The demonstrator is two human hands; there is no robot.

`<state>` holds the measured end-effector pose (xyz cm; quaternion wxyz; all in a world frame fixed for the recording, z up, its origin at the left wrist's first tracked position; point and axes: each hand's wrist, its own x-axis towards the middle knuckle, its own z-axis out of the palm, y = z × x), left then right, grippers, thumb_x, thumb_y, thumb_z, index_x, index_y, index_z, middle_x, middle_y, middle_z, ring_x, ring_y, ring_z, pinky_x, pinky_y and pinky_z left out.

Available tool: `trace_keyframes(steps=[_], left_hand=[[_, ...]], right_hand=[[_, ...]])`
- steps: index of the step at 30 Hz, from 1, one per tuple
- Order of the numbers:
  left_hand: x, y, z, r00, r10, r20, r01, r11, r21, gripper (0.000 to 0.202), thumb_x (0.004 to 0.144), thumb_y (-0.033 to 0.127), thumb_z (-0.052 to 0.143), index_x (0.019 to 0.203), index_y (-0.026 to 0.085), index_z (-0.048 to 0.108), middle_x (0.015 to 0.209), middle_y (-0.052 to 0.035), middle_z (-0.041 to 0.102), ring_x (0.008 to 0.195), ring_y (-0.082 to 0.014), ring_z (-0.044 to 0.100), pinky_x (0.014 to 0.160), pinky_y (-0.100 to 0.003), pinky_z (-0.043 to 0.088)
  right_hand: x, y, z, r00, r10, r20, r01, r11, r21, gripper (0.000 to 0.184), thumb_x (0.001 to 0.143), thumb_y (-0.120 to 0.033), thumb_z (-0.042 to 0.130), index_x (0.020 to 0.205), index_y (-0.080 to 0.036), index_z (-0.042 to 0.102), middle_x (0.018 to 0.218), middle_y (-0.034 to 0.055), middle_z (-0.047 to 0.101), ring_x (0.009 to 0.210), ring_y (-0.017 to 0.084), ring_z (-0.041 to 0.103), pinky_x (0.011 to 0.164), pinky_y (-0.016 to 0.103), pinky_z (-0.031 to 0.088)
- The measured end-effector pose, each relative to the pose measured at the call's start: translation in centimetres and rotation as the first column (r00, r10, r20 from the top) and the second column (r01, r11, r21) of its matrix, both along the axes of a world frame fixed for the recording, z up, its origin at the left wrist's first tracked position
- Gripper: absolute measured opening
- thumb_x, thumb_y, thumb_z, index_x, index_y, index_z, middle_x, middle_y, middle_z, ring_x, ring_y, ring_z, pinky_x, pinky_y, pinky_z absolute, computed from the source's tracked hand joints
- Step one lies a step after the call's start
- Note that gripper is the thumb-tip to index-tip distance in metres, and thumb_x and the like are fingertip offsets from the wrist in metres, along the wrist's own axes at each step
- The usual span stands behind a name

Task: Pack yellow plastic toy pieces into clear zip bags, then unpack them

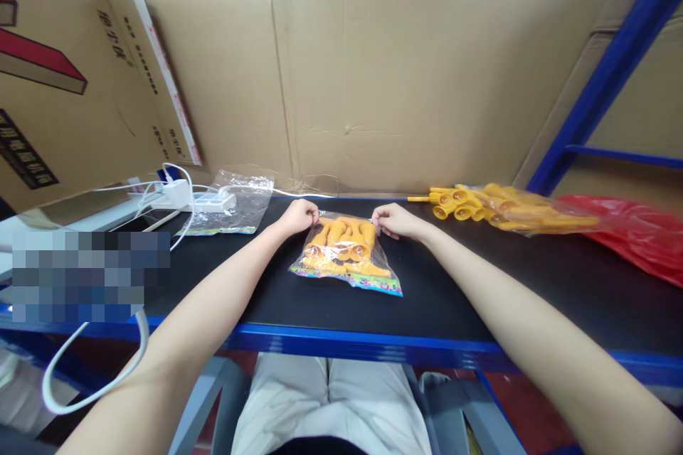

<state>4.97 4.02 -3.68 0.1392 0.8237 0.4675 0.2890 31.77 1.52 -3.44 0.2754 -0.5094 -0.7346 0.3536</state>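
Centrally, a clear filled bag (346,256) of orange-yellow plastic pieces lies flat on the black table (480,298). Its printed coloured strip faces the person and its mouth faces the cardboard wall (400,85) behind.

Left hand (302,217): grip closed on the bag's far left corner, fingers curled down onto the film.

Right hand (393,220): grip closed on the bag's far right corner, level with the other hand.

Both forearms reach straight out over the table's blue front edge.

To the left of the left hand, an empty bag (242,202) of the same kind lies at the foot of the wall, overlapping the end of a white power strip (184,195). A thick white cable (90,384) hangs in a loop below the table's left end.

To the right, well apart from the right hand, a heap of yellow pieces (501,207) lies in clear film. It touches a red bag (634,238) at the far right.
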Motion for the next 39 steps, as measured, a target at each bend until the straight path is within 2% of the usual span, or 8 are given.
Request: trace_keyframes(steps=[3, 8, 19, 24, 29, 31, 34, 39], left_hand=[[0.3, -0.7, 0.4, 0.97, 0.022, -0.243, 0.013, 0.99, 0.143, 0.021, 0.059, 0.004, 0.045, 0.05, 0.016, 0.06, 0.063, -0.0029, 0.062, 0.066, -0.0146, 0.056, 0.063, -0.024, 0.04], [0.8, -1.6, 0.8, 0.914, 0.114, -0.39, -0.046, 0.982, 0.181, 0.019, 0.065, 0.009, 0.047, 0.057, 0.017, 0.062, 0.078, -0.0053, 0.064, 0.073, -0.0162, 0.057, 0.057, -0.023, 0.034], [1.1, -2.0, 0.8, 0.876, 0.14, -0.461, -0.04, 0.975, 0.219, 0.018, 0.07, 0.009, 0.049, 0.064, 0.017, 0.063, 0.082, -0.0054, 0.062, 0.078, -0.0167, 0.057, 0.056, -0.023, 0.033], [1.4, -2.3, 0.8, 0.872, 0.151, -0.465, 0.002, 0.95, 0.312, 0.015, 0.074, 0.013, 0.05, 0.067, 0.016, 0.064, 0.083, -0.0062, 0.061, 0.078, -0.0172, 0.056, 0.057, -0.023, 0.034], [1.8, -2.5, 0.8, 0.861, 0.194, -0.47, 0.004, 0.922, 0.387, 0.015, 0.077, 0.016, 0.05, 0.074, 0.015, 0.065, 0.086, -0.0075, 0.061, 0.078, -0.0185, 0.056, 0.06, -0.025, 0.036], [1.9, -2.6, 1.0, 0.855, 0.22, -0.47, -0.011, 0.913, 0.408, 0.017, 0.078, 0.017, 0.049, 0.077, 0.015, 0.065, 0.088, -0.0075, 0.06, 0.078, -0.018, 0.056, 0.062, -0.026, 0.037], [2.0, -2.9, 1.3, 0.842, 0.248, -0.478, -0.015, 0.898, 0.44, 0.019, 0.08, 0.014, 0.046, 0.081, 0.015, 0.065, 0.089, -0.0072, 0.06, 0.079, -0.0176, 0.056, 0.065, -0.026, 0.038], [2.2, -3.3, 1.6, 0.833, 0.259, -0.488, 0.023, 0.866, 0.499, 0.021, 0.081, 0.014, 0.044, 0.083, 0.015, 0.064, 0.09, -0.0065, 0.059, 0.077, -0.0166, 0.056, 0.066, -0.026, 0.039]], right_hand=[[-0.4, -0.3, 0.4, 0.99, -0.011, 0.141, 0.001, 0.997, 0.073, 0.017, 0.063, -0.003, 0.04, 0.062, -0.017, 0.049, 0.041, -0.0059, 0.044, 0.031, 0.005, 0.037, 0.031, 0.017, 0.024], [-0.8, -0.9, 1.2, 0.972, -0.035, 0.232, 0.012, 0.995, 0.101, 0.016, 0.068, -0.01, 0.039, 0.058, -0.016, 0.051, 0.049, -0.0014, 0.052, 0.032, 0.006, 0.04, 0.031, 0.019, 0.025], [-1.1, -1.6, 2.2, 0.975, -0.045, 0.217, 0.054, 0.998, -0.037, 0.025, 0.07, -0.014, 0.041, 0.047, -0.016, 0.052, 0.049, 0.0022, 0.056, 0.033, 0.008, 0.043, 0.033, 0.022, 0.029], [-1.4, -2.2, 2.5, 0.919, -0.098, 0.381, 0.063, 0.993, 0.105, 0.046, 0.082, -0.039, 0.043, 0.045, -0.015, 0.054, 0.045, 0.0044, 0.054, 0.038, 0.009, 0.045, 0.045, 0.023, 0.034], [-1.6, -2.1, 2.1, 0.827, -0.195, 0.528, 0.065, 0.965, 0.255, 0.058, 0.082, -0.058, 0.042, 0.043, -0.017, 0.051, 0.047, 0.0076, 0.055, 0.05, 0.013, 0.051, 0.052, 0.025, 0.033], [-1.5, -1.8, 1.7, 0.862, -0.206, 0.462, 0.069, 0.953, 0.296, 0.051, 0.079, -0.059, 0.048, 0.051, -0.017, 0.052, 0.052, 0.0063, 0.057, 0.054, 0.014, 0.052, 0.052, 0.024, 0.033], [-1.4, -1.4, 1.2, 0.964, -0.132, 0.231, 0.064, 0.958, 0.281, 0.038, 0.074, -0.054, 0.06, 0.07, -0.017, 0.052, 0.063, 0.0027, 0.06, 0.057, 0.012, 0.053, 0.051, 0.022, 0.037], [-1.3, -1.6, 1.2, 0.995, 0.067, -0.077, -0.069, 0.997, -0.029, 0.042, 0.068, -0.05, 0.068, 0.088, -0.016, 0.054, 0.062, -0.0017, 0.058, 0.045, 0.007, 0.046, 0.042, 0.02, 0.037]])
